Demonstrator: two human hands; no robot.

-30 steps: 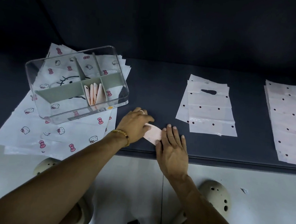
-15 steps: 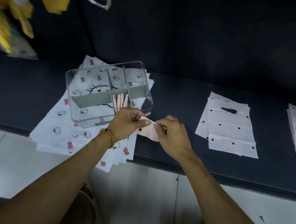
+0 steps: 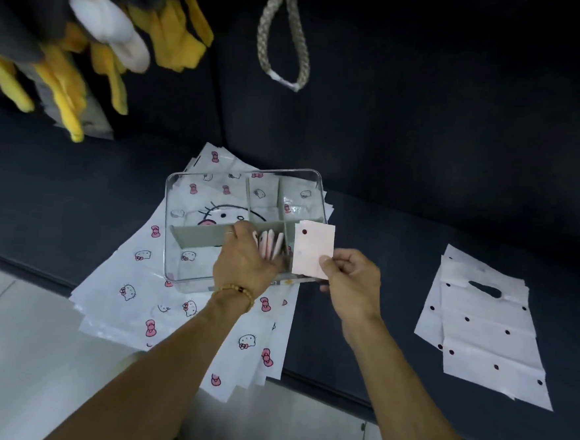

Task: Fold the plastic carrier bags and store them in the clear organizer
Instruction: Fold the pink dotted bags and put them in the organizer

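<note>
My right hand [image 3: 349,279] pinches a small folded pale pink bag [image 3: 312,249] with a dark dot, held upright just over the right front corner of the clear organizer [image 3: 175,273]. The organizer has grey dividers and stands on a stack of white cat-print bags [image 3: 132,294]. My left hand [image 3: 245,254] reaches into a front compartment, its fingers against several folded pink bags [image 3: 270,243] standing on edge there.
A stack of flat white dotted bags [image 3: 486,336] with a handle cut-out lies to the right on the dark surface [image 3: 360,327]. Yellow and white cloth items [image 3: 98,45] and a rope loop [image 3: 284,34] hang above. White floor tiles [image 3: 15,355] lie below the ledge.
The folded bag was pressed flat on the surface by both hands, then lifted. Now my right hand alone holds it at the organizer, and my left hand has moved into the compartment.
</note>
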